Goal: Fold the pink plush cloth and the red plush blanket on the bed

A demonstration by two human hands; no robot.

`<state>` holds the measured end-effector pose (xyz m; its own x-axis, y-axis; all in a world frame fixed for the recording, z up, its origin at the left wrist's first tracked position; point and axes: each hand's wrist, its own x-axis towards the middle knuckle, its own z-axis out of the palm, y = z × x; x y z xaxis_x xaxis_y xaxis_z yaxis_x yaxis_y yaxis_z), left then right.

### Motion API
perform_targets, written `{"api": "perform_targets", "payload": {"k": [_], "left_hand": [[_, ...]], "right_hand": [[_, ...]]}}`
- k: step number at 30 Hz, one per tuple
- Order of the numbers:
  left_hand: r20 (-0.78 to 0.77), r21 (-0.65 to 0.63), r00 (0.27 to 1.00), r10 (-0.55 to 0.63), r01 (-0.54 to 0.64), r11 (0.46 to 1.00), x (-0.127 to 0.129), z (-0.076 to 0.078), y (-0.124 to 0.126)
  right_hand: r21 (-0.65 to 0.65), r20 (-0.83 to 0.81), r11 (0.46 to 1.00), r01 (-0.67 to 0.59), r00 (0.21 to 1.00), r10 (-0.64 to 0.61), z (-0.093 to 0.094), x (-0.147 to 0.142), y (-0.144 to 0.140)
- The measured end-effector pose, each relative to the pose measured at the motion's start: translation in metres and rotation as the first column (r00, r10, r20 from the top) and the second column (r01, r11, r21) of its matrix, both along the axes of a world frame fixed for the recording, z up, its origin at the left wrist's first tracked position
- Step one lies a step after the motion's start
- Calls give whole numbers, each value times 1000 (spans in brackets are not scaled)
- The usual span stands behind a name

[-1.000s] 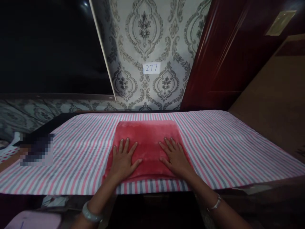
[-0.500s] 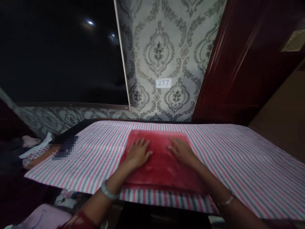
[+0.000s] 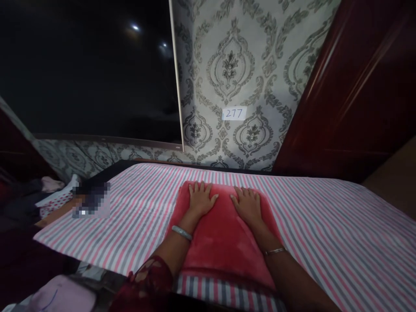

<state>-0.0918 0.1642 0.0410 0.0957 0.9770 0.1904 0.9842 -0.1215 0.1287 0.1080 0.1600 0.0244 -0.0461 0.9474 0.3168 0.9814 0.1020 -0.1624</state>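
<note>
- One long surface fills the lower half of the view, covered by a striped cloth point(image 3: 325, 225) in pink, grey and white, its stripes running away from the camera.
- Behind it, at 12 o'clock, stands a wall with grey damask wallpaper point(image 3: 234, 65); a small white label point(image 3: 234, 114) reading 277 is stuck on it.
- At 10 o'clock a large dark panel point(image 3: 87, 65) with a pale edge takes up the upper left; two small light spots glint on it.
- At 2 o'clock a glossy dark red door or cabinet point(image 3: 351, 86) rises beside the wallpaper.
- At 9 o'clock, past the cloth's left edge, lie some crumpled fabrics point(image 3: 52, 195) next to a blurred patch; what they are is not clear.
- At 7 o'clock a pale pink item point(image 3: 61, 297) shows at the bottom corner, too dim to identify.
- A folded red towel point(image 3: 224, 238), plush and rectangular, lies flat on the striped cloth near the middle, reaching from the near edge toward the wall.
- The left hand point(image 3: 199, 199) lies flat, palm down, fingers spread and relaxed, on the towel's far left part at about 11 o'clock; a pale bangle circles that wrist.
- The right hand point(image 3: 248, 203) likewise rests flat and unclenched on the far right part at about 1 o'clock, a thin bracelet on the wrist.
- Both hands press on the towel side by side, close but apart, gripping nothing.
</note>
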Motion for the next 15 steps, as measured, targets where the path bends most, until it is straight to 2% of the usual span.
{"api": "perform_targets", "payload": {"k": [8, 12, 15], "left_hand": [[-8, 32, 1000, 27, -27, 999, 0, 12, -2], [-91, 31, 991, 95, -93, 995, -14, 18, -5], [-125, -32, 984, 123, -128, 991, -31, 23, -10]], "right_hand": [[-12, -11, 1000, 3, 1000, -3, 2, 0, 3], [-14, -42, 1000, 11, 999, -12, 3, -1, 1], [-19, -58, 1000, 9, 998, -10, 7, -2, -1]]}}
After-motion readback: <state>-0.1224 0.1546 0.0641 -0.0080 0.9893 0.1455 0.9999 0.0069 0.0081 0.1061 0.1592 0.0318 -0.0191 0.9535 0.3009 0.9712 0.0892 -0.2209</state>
